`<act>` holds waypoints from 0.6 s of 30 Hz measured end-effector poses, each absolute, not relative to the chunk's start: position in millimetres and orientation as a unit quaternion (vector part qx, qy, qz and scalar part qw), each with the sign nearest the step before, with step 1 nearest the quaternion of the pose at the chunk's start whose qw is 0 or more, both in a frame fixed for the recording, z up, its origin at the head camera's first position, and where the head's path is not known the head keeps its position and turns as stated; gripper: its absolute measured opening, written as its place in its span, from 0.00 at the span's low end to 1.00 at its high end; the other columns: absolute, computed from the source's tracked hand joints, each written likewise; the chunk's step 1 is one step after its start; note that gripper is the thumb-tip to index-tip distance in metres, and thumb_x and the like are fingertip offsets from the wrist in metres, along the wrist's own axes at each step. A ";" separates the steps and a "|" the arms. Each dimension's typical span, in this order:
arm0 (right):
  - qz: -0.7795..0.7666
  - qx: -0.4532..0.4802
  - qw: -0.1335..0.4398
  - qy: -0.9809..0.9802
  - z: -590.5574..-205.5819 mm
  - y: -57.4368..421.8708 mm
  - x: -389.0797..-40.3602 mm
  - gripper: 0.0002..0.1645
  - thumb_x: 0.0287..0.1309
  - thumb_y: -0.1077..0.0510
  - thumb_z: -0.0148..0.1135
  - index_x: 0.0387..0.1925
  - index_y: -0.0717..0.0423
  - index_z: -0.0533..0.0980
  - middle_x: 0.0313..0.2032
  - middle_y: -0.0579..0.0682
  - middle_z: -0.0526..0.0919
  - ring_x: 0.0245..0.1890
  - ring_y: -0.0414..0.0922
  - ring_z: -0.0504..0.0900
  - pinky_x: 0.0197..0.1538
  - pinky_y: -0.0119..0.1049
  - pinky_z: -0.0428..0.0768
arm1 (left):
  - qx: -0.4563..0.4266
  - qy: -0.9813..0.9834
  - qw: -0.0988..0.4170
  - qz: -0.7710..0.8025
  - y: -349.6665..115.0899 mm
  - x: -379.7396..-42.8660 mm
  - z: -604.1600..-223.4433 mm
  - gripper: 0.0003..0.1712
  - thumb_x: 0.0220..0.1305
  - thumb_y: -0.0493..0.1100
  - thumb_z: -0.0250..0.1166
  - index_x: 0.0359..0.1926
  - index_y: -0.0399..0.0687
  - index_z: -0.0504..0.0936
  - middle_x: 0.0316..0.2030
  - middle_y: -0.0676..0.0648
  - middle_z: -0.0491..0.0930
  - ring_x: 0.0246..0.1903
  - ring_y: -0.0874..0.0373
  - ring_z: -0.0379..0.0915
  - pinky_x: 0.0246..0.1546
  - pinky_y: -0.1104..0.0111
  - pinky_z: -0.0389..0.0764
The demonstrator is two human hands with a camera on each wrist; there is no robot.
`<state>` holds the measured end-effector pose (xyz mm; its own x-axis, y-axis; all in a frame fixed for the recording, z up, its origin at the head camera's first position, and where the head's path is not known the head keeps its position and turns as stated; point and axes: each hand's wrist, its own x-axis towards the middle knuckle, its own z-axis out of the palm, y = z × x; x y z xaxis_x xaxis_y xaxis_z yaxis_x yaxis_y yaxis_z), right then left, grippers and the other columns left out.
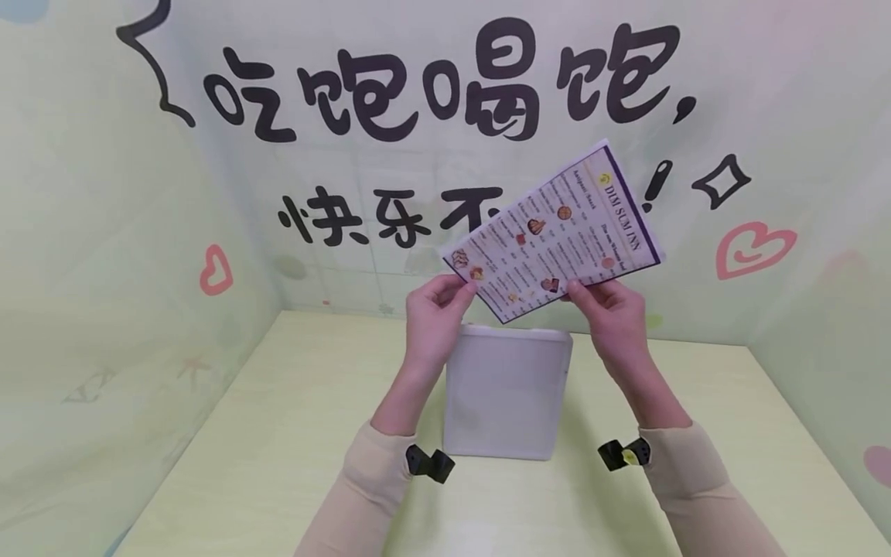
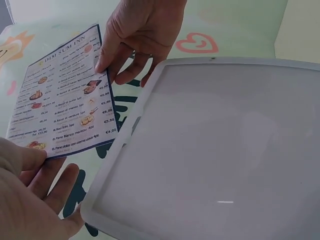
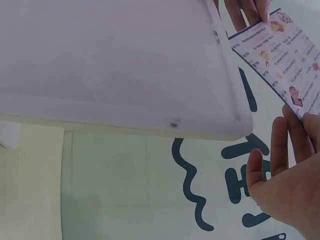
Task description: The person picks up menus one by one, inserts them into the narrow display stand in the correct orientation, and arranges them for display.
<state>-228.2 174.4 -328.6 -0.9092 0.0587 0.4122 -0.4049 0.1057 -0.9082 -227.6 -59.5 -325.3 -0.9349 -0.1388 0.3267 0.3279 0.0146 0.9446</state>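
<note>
A printed menu (image 1: 557,232) headed "DIM SUM INN" is held tilted in the air, its printed side towards the head camera. My left hand (image 1: 435,313) pinches its lower left corner between thumb and fingers. Along the bottom edge, my right hand (image 1: 616,317) pinches it the same way. In the left wrist view, the menu (image 2: 65,95) spans the two hands, some outer fingers loosely bent. Just below, between my forearms, stands a white rectangular panel (image 1: 508,394) with rounded corners. It has a raised rim in the left wrist view; what is behind it is hidden.
The panel rests on a pale wood-look table (image 1: 334,371). Behind it rises a light green backdrop (image 1: 362,286) with large black characters and red heart drawings. Small black cameras are worn at both wrists, over beige sleeves (image 1: 376,472).
</note>
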 end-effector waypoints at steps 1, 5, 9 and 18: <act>0.657 0.118 0.177 -0.723 -328.9 175.6 -228.6 0.22 0.72 0.59 0.62 0.62 0.66 0.77 0.50 0.41 0.88 0.43 0.40 0.86 0.60 0.32 0.78 | -0.068 -0.696 0.164 -0.696 -58.4 -227.8 -325.3 0.08 0.69 0.36 0.68 0.45 0.35 0.86 0.42 0.42 0.88 0.46 0.48 0.85 0.52 0.60 0.84; 0.654 0.108 0.174 -0.728 -329.5 179.6 -228.8 0.24 0.72 0.58 0.63 0.63 0.67 0.76 0.50 0.41 0.88 0.44 0.39 0.87 0.60 0.31 0.78 | -0.063 -0.706 0.150 -0.689 -54.6 -227.6 -325.2 0.09 0.69 0.37 0.68 0.45 0.36 0.86 0.42 0.42 0.88 0.44 0.49 0.85 0.51 0.60 0.84; 0.649 0.098 0.163 -0.737 -330.0 181.7 -226.4 0.24 0.72 0.57 0.62 0.63 0.66 0.76 0.51 0.41 0.88 0.45 0.39 0.87 0.61 0.32 0.78 | -0.058 -0.714 0.137 -0.684 -53.3 -228.0 -326.1 0.08 0.69 0.37 0.68 0.45 0.37 0.86 0.42 0.43 0.88 0.44 0.51 0.85 0.51 0.60 0.84; 0.623 0.080 0.145 -0.765 -334.0 190.2 -222.6 0.25 0.73 0.54 0.62 0.62 0.67 0.76 0.47 0.37 0.88 0.45 0.36 0.85 0.64 0.38 0.76 | -0.066 -0.729 0.125 -0.670 -51.0 -232.9 -329.8 0.08 0.69 0.37 0.68 0.45 0.37 0.86 0.40 0.43 0.88 0.44 0.51 0.86 0.50 0.60 0.84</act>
